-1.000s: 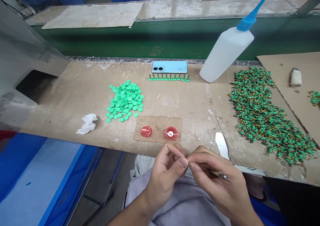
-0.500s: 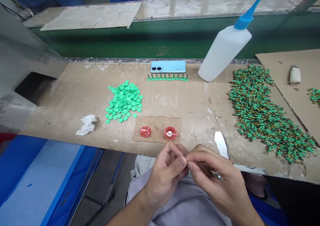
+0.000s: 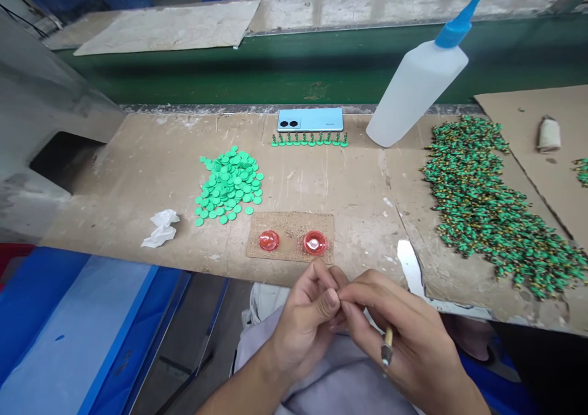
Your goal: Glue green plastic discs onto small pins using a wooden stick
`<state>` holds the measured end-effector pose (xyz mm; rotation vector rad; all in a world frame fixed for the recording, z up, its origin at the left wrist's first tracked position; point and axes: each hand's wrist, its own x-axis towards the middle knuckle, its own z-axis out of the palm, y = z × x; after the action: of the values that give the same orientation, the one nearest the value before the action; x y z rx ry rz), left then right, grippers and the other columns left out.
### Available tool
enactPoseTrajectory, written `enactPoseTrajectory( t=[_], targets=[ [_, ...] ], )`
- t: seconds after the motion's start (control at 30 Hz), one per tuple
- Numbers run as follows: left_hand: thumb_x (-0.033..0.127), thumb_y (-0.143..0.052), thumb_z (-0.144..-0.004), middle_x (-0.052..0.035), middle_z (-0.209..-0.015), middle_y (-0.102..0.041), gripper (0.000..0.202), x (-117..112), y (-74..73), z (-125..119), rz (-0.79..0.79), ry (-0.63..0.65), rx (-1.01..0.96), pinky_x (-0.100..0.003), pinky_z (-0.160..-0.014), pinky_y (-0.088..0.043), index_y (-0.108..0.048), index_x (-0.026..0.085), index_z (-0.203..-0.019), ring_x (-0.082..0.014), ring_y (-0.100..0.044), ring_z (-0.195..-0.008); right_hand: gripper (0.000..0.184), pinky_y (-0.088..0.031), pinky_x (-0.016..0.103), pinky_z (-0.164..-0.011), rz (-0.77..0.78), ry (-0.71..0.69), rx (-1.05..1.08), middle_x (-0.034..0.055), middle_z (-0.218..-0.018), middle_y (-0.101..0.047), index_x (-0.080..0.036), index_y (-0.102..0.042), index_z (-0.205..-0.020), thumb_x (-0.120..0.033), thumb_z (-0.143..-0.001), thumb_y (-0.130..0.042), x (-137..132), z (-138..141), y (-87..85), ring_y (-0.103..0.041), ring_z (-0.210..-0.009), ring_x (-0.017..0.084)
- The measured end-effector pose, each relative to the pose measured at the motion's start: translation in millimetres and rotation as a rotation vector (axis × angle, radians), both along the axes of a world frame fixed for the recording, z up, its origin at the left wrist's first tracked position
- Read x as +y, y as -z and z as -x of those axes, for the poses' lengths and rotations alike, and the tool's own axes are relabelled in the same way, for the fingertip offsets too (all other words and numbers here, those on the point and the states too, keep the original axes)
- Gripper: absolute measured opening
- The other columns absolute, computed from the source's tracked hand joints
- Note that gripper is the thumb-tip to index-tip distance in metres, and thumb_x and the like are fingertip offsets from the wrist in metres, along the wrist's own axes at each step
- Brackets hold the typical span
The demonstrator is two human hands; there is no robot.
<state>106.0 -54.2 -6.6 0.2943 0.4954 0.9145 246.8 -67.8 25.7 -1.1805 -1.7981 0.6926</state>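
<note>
My left hand [image 3: 305, 317] is closed in a pinch, thumb against the fingers, just off the table's front edge. Fingertips of my right hand [image 3: 399, 335] meet it there, also pinched. Whatever sits between the fingertips is hidden. A thin wooden-handled tool [image 3: 387, 347] with a dark narrow tip lies in my right hand, pointing down. Just beyond my hands is a cardboard piece [image 3: 290, 220] bearing two small red dishes [image 3: 269, 240], the right red dish [image 3: 315, 242] holding something shiny.
Green discs [image 3: 227, 185] are heaped at left, beside crumpled tissue [image 3: 160, 228]. A row of small green figures on discs [image 3: 312, 139] stands before a blue phone [image 3: 310, 120]. A blue-tipped bottle [image 3: 416, 93] leans behind; a big pile of green figures [image 3: 487, 201] covers the right.
My right hand has turned a little, so the wooden-handled tool now shows more and points downward. Both hands stay pinched together. The view has shifted slightly.
</note>
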Motion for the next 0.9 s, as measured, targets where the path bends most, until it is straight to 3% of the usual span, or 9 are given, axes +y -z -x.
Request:
enactPoseTrajectory(
  t=[0.17, 0.33, 0.4, 0.47, 0.53, 0.6, 0.67, 0.8, 0.9],
  targets=[
    [0.039, -0.087, -0.086, 0.0058, -0.075, -0.048, 0.044, -3.4, 3.4, -0.3, 0.06, 0.045, -0.114, -0.018, -0.055, -0.029, -0.05, 0.018, -0.081, -0.0039, -0.033, -0.055, 0.019, -0.054, 0.017, -0.066, 0.044, -0.003, 0.039, -0.0012, -0.086, -0.067, -0.024, -0.065, -0.109, -0.009, -0.101, -0.058, -4.2, -6.4, 6.9, -0.066, -0.073, 0.009],
    [0.032, -0.082, -0.093, 0.0061, -0.07, -0.046, 0.026, -6.3, 2.7, 11.3, 0.0, 0.073, -0.158, -0.018, -0.056, -0.031, -0.063, 0.017, -0.086, -0.0031, -0.028, -0.052, 0.025, -0.054, 0.013, -0.071, 0.171, 0.272, 0.06, -0.0004, -0.098, -0.064, -0.032, -0.062, -0.13, -0.024, -0.106, -0.059, -16.9, -40.5, 24.4, -0.066, -0.082, 0.009],
    [0.032, -0.074, -0.099, 0.0068, -0.065, -0.039, 0.02, -5.2, 2.2, 20.6, -0.044, 0.048, -0.119, -0.019, -0.056, -0.03, -0.067, 0.018, -0.088, -0.005, -0.025, -0.052, 0.036, -0.055, 0.015, -0.085, 0.234, 0.34, 0.044, 0.0024, -0.112, -0.066, -0.034, -0.056, -0.144, -0.03, -0.108, -0.057, -23.5, -58.1, 30.6, -0.068, -0.099, 0.011],
    [0.035, -0.071, -0.101, 0.0072, -0.061, -0.032, 0.02, -2.4, 2.2, 30.7, -0.073, 0.019, -0.094, -0.02, -0.057, -0.031, -0.069, 0.019, -0.088, -0.0072, -0.023, -0.053, 0.039, -0.054, 0.019, -0.095, 0.252, 0.383, 0.033, 0.0029, -0.111, -0.066, -0.034, -0.056, -0.148, -0.032, -0.109, -0.053, -29.9, -73.3, 34.9, -0.068, -0.104, 0.012],
    [0.038, -0.071, -0.1, 0.0072, -0.059, -0.029, 0.022, 1.3, 2.6, 39.5, -0.098, 0.009, -0.078, -0.022, -0.056, -0.03, -0.069, 0.021, -0.087, -0.0084, -0.022, -0.053, 0.037, -0.056, 0.019, -0.087, 0.226, 0.417, 0.075, 0.0013, -0.098, -0.064, -0.034, -0.058, -0.147, -0.031, -0.111, -0.049, -35.1, -85.0, 37.8, -0.066, -0.088, 0.011],
    [0.039, -0.072, -0.099, 0.0068, -0.059, -0.029, 0.022, 4.6, 3.4, 45.2, -0.096, 0.014, -0.044, -0.023, -0.056, -0.03, -0.068, 0.022, -0.086, -0.0092, -0.022, -0.054, 0.037, -0.055, 0.018, -0.067, 0.181, 0.464, 0.163, -0.0007, -0.088, -0.062, -0.035, -0.058, -0.147, -0.029, -0.112, -0.046, -38.0, -94.2, 40.0, -0.06, -0.068, 0.009],
    [0.04, -0.071, -0.1, 0.0059, -0.06, -0.033, 0.023, 6.7, 4.8, 46.1, -0.093, 0.03, -0.002, -0.024, -0.056, -0.03, -0.067, 0.022, -0.085, -0.0095, -0.024, -0.054, 0.033, -0.051, 0.017, -0.058, 0.14, 0.533, 0.189, -0.0009, -0.085, -0.063, -0.033, -0.062, -0.141, -0.03, -0.111, -0.048, -38.9, -101.9, 42.3, -0.056, -0.061, 0.009],
    [0.039, -0.071, -0.099, 0.005, -0.061, -0.04, 0.027, 7.1, 7.9, 34.7, -0.094, 0.084, 0.085, -0.024, -0.057, -0.029, -0.064, 0.02, -0.082, -0.0091, -0.026, -0.055, 0.018, -0.056, 0.019, -0.067, 0.086, 0.659, 0.015, 0.0009, -0.083, -0.067, -0.025, -0.075, -0.112, -0.036, -0.105, -0.062, -37.5, -111.8, 47.3, -0.067, -0.072, 0.012],
    [0.042, -0.074, -0.097, 0.0052, -0.062, -0.042, 0.031, 6.6, 9.4, 20.8, -0.117, 0.121, 0.112, -0.023, -0.056, -0.028, -0.06, 0.019, -0.081, -0.0081, -0.026, -0.054, 0.02, -0.058, 0.021, -0.07, 0.048, 0.707, -0.067, 0.0024, -0.085, -0.072, -0.023, -0.074, -0.11, -0.038, -0.104, -0.062, -34.5, -114.3, 52.2, -0.073, -0.08, 0.016]
  ],
)
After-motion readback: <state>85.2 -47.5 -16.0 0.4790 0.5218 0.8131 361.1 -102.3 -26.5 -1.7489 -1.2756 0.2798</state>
